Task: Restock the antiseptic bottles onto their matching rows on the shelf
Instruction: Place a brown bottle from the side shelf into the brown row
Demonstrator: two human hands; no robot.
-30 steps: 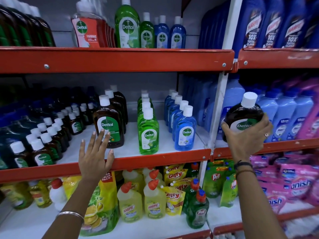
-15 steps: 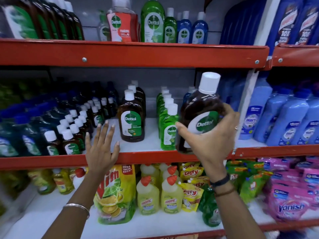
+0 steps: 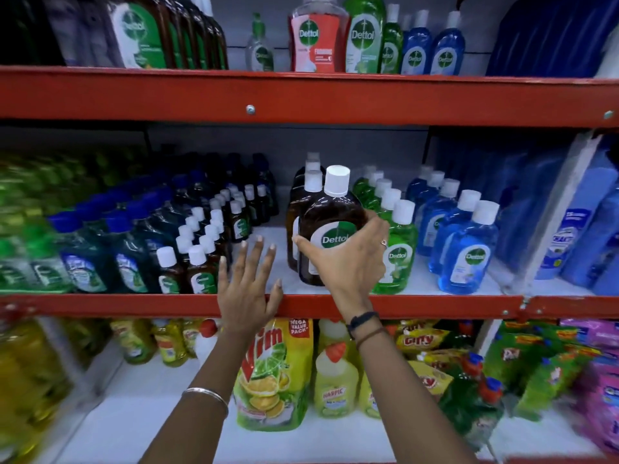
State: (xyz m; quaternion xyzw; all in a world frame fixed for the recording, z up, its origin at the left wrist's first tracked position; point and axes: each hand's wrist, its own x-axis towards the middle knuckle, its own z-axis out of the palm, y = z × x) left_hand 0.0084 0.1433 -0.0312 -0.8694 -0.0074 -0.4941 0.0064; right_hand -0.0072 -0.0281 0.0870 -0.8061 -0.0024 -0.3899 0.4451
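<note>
My right hand (image 3: 348, 262) grips a large brown Dettol bottle (image 3: 330, 212) with a white cap, upright at the front of the row of large brown bottles (image 3: 310, 182) on the middle shelf (image 3: 418, 306). My left hand (image 3: 248, 283) is open, fingers spread, its palm on the red front edge of that shelf just left of the bottle. To the right stand a row of green Dettol bottles (image 3: 397, 236) and a row of blue ones (image 3: 469, 246). Small brown Dettol bottles (image 3: 201, 249) fill the shelf to the left.
The top shelf (image 3: 301, 95) carries more Dettol bottles in brown, red, green and blue. Below, the bottom shelf holds a Vim pouch (image 3: 271, 373), Harpic bottles (image 3: 335, 380) and other cleaners. A white upright post (image 3: 549, 212) divides off blue bottles at the right.
My right hand has carried the large brown bottle leftward from the post and down to the front of the brown row. My left hand stays on the shelf edge.
</note>
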